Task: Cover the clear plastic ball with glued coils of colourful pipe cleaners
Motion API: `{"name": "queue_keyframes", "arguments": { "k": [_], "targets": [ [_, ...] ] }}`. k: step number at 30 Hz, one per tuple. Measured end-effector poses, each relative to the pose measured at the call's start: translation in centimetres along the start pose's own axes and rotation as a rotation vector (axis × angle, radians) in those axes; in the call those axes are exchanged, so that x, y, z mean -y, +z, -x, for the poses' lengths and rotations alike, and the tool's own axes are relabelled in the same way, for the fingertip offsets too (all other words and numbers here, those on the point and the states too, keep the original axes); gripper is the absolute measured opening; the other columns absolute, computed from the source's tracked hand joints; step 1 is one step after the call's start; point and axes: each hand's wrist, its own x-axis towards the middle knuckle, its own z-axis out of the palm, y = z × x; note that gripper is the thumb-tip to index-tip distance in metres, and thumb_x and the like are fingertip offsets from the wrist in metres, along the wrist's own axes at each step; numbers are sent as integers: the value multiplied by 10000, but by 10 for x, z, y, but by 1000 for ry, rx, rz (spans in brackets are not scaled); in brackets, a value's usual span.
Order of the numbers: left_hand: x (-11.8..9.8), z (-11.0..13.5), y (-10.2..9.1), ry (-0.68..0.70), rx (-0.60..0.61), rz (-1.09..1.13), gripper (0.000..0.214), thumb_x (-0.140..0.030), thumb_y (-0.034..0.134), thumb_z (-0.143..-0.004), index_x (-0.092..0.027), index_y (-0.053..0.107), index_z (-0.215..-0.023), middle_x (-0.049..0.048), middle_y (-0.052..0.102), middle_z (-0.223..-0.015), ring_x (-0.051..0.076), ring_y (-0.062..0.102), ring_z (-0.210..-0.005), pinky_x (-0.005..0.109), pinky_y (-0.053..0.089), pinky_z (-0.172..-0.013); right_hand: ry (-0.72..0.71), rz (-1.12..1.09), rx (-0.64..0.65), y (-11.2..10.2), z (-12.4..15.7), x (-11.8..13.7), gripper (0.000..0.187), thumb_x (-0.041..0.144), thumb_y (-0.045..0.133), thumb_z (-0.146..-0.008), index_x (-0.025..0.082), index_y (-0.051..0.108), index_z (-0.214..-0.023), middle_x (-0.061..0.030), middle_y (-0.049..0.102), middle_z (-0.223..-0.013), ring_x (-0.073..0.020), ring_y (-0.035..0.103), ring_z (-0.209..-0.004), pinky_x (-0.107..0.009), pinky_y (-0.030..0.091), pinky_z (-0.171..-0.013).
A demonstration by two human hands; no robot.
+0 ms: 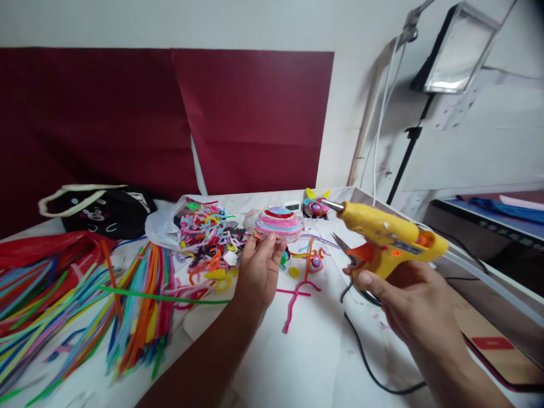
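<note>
My left hand (257, 272) is raised over the white table (297, 362) and grips a round coiled piece of striped pipe cleaner (278, 222), pink, blue and red, by its lower edge. My right hand (408, 303) is closed round the handle of a yellow hot glue gun (389, 235). The gun's metal nozzle points left toward the coiled piece and stops a short gap from it. A clear glue stick juts from the gun's back, and its black cord (365, 362) trails across the table.
Long loose pipe cleaners (85, 311) in many colours lie at the left. A heap of cut pieces (208, 238) sits by a plastic bag. A black tote bag (100, 212) lies at back left. Scissors (344, 249) rest under the gun. A lamp (459, 54) stands at right.
</note>
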Motion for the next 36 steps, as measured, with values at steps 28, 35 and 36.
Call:
{"name": "queue_keyframes", "arguments": {
  "k": [28,35,36],
  "targets": [
    [14,5,24,-74,124,-138,242,-122,764,-684,-173,575,-826,-21,649,-782,102,646,-766,248,525,-790,-495,540,-83,-1,14,-28,171,315,724,-780,252,575,-838,-24,652,-858,-196,656,-730,-300,503,-562],
    [16,7,24,-70,156,-162,235,-136,765,-690,-178,578,-826,-17,668,-811,105,651,-795,266,514,-844,-410,513,-84,4,24,-34,252,329,719,-796,276,583,-1002,-1,729,-823,-197,710,-669,-284,566,-550],
    [16,7,24,-66,159,-164,241,-139,767,-689,-180,582,-837,-15,670,-822,109,653,-807,271,512,-854,-401,528,-93,4,25,-34,265,339,723,-793,279,588,-1013,8,731,-791,-186,701,-614,-270,557,-514]
  ]
}}
